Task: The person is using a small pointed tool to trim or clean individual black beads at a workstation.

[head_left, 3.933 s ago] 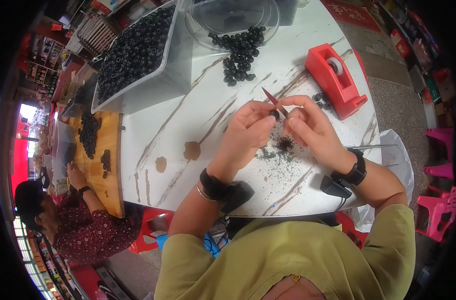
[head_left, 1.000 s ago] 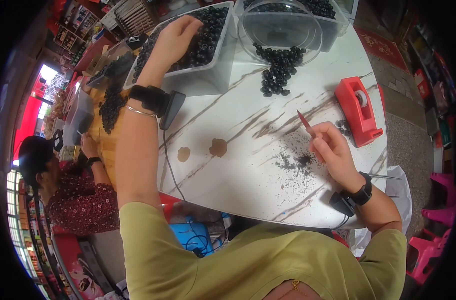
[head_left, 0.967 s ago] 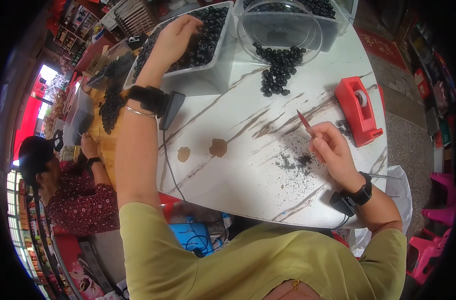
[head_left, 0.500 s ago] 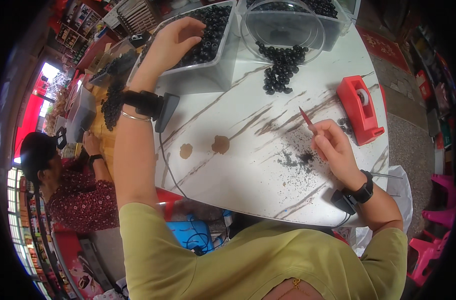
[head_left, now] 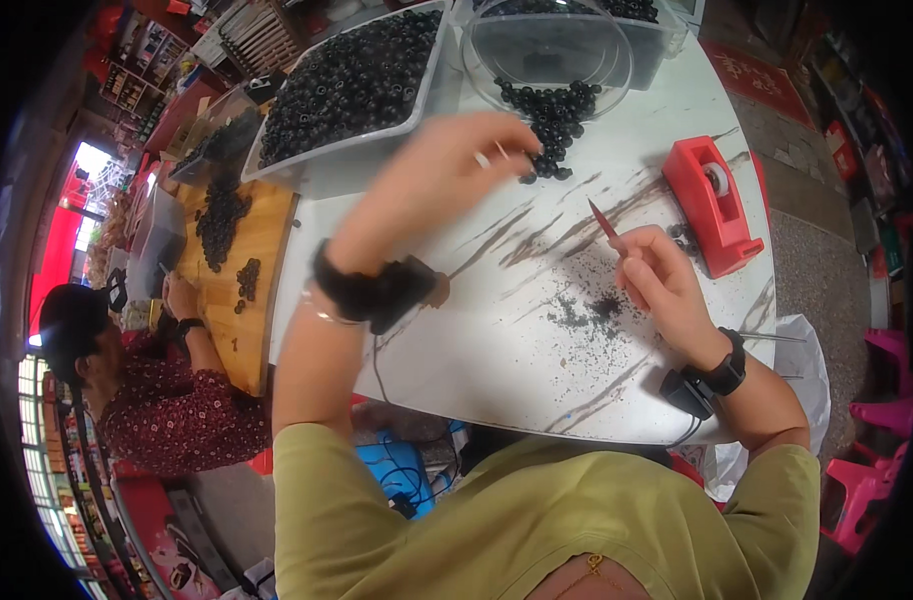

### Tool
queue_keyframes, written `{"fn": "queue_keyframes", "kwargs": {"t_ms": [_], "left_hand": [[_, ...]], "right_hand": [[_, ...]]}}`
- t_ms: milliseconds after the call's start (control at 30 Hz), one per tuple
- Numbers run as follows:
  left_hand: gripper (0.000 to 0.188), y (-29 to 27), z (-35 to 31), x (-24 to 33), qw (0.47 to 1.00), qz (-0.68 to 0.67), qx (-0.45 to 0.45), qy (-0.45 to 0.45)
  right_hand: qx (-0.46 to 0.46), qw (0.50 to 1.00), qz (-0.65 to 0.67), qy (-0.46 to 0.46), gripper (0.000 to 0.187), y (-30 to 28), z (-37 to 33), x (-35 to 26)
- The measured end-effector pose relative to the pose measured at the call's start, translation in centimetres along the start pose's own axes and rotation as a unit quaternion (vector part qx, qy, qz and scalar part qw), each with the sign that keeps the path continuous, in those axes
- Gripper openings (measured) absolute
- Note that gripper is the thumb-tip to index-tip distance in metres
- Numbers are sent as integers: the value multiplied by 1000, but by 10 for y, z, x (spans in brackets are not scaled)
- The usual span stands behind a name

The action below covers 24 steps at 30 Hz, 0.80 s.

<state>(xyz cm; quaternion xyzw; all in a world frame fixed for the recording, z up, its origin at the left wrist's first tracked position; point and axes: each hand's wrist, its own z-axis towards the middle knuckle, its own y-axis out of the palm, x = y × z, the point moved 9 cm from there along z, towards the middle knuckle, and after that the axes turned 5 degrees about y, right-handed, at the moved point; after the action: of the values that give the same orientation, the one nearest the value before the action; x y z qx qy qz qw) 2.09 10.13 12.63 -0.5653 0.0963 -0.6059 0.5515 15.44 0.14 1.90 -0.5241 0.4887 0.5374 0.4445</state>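
Right hand [head_left: 665,285] pinches knife [head_left: 604,221], tip far-left; left hand [head_left: 455,168] left of knife, blurred, grip unclear, nearer black pieces [head_left: 557,125].

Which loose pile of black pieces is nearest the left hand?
The pile on the marbled table, left of the red tape dispenser; the left hand overlaps it in view. Others lie on the wooden board or beside the dispenser.
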Motion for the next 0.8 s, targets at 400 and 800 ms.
{"fn": "queue_keyframes", "kwargs": {"t_ms": [400, 800], "left_hand": [[20, 84, -1, -86, 967, 231, -22, -104], [15, 85, -18, -60, 831, -493, 155, -203]], "right_hand": [[-7, 1000, 0, -10, 18, 4, -1, -3], [17, 1000, 11, -13, 18, -3, -1, -3]]}}
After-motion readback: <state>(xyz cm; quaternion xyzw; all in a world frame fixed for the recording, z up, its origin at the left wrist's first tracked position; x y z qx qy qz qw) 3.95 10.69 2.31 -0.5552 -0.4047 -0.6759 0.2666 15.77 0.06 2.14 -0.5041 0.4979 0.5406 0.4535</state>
